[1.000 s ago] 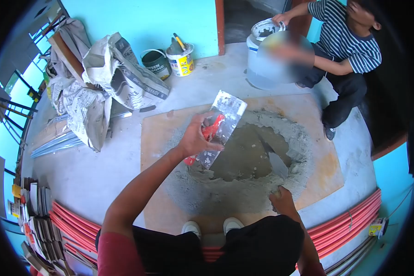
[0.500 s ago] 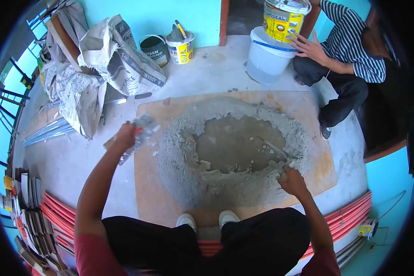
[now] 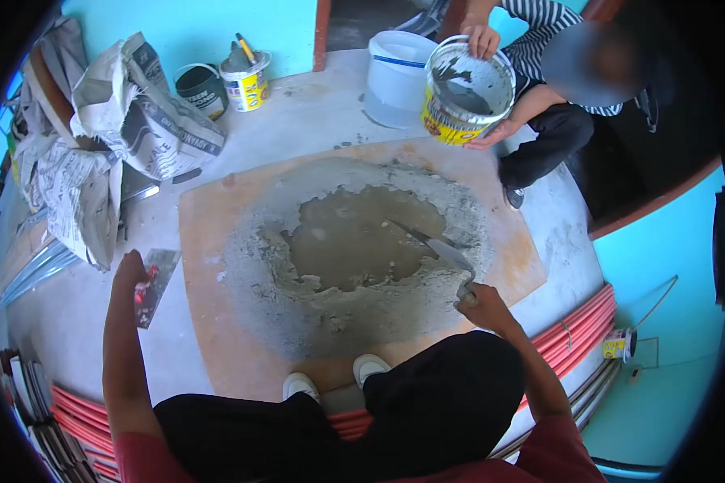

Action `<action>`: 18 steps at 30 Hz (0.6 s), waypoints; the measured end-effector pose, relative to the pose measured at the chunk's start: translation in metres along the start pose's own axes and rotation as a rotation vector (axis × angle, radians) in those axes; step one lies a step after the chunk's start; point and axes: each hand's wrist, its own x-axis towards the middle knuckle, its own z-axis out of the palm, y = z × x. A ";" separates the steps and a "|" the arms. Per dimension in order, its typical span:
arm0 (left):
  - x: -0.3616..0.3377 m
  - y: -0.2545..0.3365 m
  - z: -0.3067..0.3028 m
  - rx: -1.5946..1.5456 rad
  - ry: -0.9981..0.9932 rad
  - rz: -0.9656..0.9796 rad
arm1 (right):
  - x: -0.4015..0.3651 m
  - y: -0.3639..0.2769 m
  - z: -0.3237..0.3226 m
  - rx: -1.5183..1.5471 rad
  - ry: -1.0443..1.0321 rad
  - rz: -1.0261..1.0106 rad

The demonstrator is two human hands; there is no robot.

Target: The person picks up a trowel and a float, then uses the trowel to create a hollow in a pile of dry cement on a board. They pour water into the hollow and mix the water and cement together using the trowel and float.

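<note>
A ring of grey cement mix (image 3: pixel 338 318) surrounds a pool of murky water (image 3: pixel 354 237) on a brown board (image 3: pixel 209 322). My right hand (image 3: pixel 485 307) is wrapped round the handle of a pointed trowel (image 3: pixel 447 251), whose blade reaches over the pool's right side. Left of the board, my left hand (image 3: pixel 130 272) grips a flat rectangular trowel (image 3: pixel 159 290) with a red handle, its blade low over the pale floor. Another person's hands hold a yellow-labelled bucket (image 3: pixel 469 92) tilted, its smeared inside facing me.
Beyond the board stand a translucent bucket (image 3: pixel 395 88), a dark bucket (image 3: pixel 201 90) and a yellow-labelled tub of tools (image 3: pixel 245 84). Cement sacks (image 3: pixel 149 121) lie at the upper left. Red pipes (image 3: pixel 576 326) run behind my feet. The other person (image 3: pixel 552 133) crouches at the upper right.
The other person has lowered and tilted the yellow-labelled bucket from above the translucent one. My left hand moved down and outward; the pointed trowel's blade now shows more clearly. The camera view has shifted.
</note>
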 end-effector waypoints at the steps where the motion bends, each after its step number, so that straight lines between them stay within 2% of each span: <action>1: -0.005 0.003 -0.007 0.011 -0.039 -0.012 | -0.006 0.001 0.000 0.023 0.007 0.000; 3: -0.011 0.012 -0.012 0.037 -0.112 -0.033 | -0.018 0.006 0.002 0.056 0.028 0.012; 6: 0.008 -0.005 0.009 -0.011 -0.013 -0.047 | -0.027 0.019 0.006 0.086 0.076 0.003; 10: 0.005 -0.007 0.004 -0.036 0.022 -0.020 | -0.032 0.028 0.005 0.068 0.076 0.044; 18: -0.009 0.009 -0.010 0.029 -0.031 0.006 | -0.029 0.034 0.005 0.050 0.115 0.086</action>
